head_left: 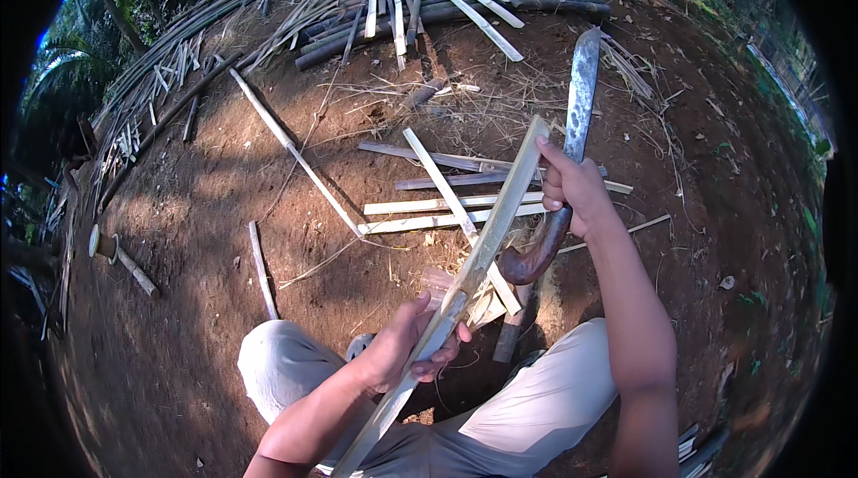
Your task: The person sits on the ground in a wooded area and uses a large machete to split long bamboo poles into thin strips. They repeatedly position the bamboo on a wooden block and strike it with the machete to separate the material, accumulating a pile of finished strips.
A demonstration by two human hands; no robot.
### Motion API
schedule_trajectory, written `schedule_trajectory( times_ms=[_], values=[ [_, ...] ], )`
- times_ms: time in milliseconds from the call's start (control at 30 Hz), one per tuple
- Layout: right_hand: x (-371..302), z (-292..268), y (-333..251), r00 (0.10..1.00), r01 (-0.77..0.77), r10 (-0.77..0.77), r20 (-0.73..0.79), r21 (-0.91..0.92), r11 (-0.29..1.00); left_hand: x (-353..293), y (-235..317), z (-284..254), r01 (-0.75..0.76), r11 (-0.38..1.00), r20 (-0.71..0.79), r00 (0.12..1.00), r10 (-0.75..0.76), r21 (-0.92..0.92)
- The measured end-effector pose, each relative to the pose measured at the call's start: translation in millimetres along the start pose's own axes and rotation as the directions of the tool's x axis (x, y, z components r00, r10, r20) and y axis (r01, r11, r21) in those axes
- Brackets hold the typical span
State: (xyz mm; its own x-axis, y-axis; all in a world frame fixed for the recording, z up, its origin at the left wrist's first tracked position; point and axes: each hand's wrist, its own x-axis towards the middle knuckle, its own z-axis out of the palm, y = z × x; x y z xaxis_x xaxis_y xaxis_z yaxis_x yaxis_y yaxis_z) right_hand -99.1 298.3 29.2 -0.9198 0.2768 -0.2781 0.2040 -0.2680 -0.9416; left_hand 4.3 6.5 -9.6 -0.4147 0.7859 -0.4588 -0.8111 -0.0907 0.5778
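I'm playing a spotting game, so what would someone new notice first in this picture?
Probably the big knife, pointing up from the right hand, with its curved brown handle below. Next comes the long pale strip slanting through the middle, gripped by the left hand. Beyond them, a large heap of strips and poles lies on the brown ground at the top.

no lettering, label, number or sign can be read.

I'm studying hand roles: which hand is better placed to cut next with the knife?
Likely the right hand: it holds the knife, while the left hand supports the pale strip lower down.
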Motion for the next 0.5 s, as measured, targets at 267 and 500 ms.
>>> schedule_trajectory(
  times_ms=[267, 500],
  values=[
    [-17.1, 21.1, 15.8, 0.940, 0.310, -0.325, 0.101, -0.647, 0.696, -0.5, 8.6, 3.1, -0.217, 0.959, -0.283, 0.922, 0.263, 0.184],
    [-71.4, 64.8, 32.4, 0.853, 0.516, -0.239, 0.463, -0.818, 0.255, -18.1, 32.2, 2.2, -0.321, 0.938, -0.273, 0.898, 0.345, 0.132]
  ],
)
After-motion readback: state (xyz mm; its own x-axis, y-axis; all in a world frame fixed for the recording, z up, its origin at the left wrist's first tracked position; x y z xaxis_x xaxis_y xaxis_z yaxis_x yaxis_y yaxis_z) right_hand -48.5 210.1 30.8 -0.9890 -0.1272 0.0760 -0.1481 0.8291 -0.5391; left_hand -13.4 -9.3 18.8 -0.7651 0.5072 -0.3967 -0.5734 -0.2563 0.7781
